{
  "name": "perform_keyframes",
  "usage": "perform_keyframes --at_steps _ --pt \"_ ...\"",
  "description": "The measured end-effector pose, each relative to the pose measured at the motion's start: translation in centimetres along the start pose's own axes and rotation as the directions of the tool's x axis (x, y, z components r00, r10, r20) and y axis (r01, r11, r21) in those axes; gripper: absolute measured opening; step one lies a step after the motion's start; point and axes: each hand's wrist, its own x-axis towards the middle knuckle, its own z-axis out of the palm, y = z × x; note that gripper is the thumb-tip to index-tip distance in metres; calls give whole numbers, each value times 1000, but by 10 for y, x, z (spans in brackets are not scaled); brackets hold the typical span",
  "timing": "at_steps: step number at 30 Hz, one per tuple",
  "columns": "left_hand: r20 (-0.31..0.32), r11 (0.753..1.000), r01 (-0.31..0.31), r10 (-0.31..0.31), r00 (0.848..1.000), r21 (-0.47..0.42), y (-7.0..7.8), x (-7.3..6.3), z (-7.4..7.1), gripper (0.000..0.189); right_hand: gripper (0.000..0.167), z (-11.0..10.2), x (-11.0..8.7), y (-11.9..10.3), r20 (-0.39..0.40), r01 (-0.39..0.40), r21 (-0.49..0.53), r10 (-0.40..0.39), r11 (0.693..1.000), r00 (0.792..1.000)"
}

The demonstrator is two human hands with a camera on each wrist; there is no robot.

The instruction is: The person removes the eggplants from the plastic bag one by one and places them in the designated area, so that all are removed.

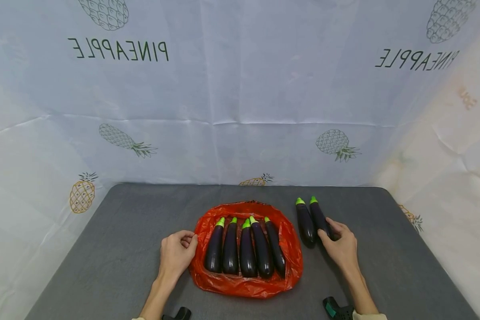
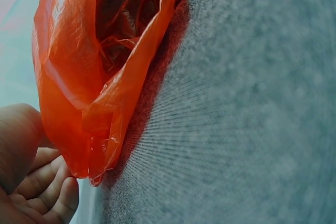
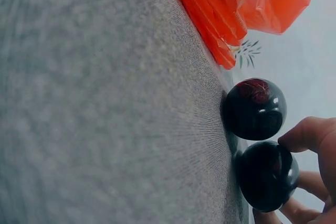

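A red plastic bag (image 1: 246,290) lies spread open on the table, its rim rolled out around several dark purple eggplants (image 1: 247,253) with green caps, laid side by side. At its left edge my left hand (image 1: 177,252) pinches the bag's rim between thumb and fingers; the left wrist view shows the bag's folded side (image 2: 68,66) close up. To the right of the bag lie two more eggplants. My right hand (image 1: 342,245) holds the right-hand eggplant (image 1: 318,214) near its rounded lower end, thumb on one side and fingers on the other. The other eggplant (image 1: 305,226) lies just left of it.
The grey table (image 1: 144,213) reaches back to a white cloth (image 1: 240,89) with pineapple prints, which hangs behind and at both sides. Black wrist devices (image 1: 338,310) show at the lower edge near each forearm.
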Motion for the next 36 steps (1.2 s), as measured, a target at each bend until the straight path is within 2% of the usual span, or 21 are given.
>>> perform_keyframes --at_steps 7,18,27,36 --pt "-2 1000 -4 4 1000 2 0 0 0 7 49 2 1 0 7 -30 -8 30 1000 1000" --pt "-5 1000 -1 1 1000 1 0 0 1 7 46 5 -2 -2 -41 -1 32 2 999 999" --pt "-14 1000 -17 17 1000 -5 -1 0 1 6 47 7 -2 -1 -37 -12 34 13 999 999" --pt "-13 1000 -4 4 1000 3 0 0 0 7 47 5 -4 -2 -35 -23 55 25 998 999"
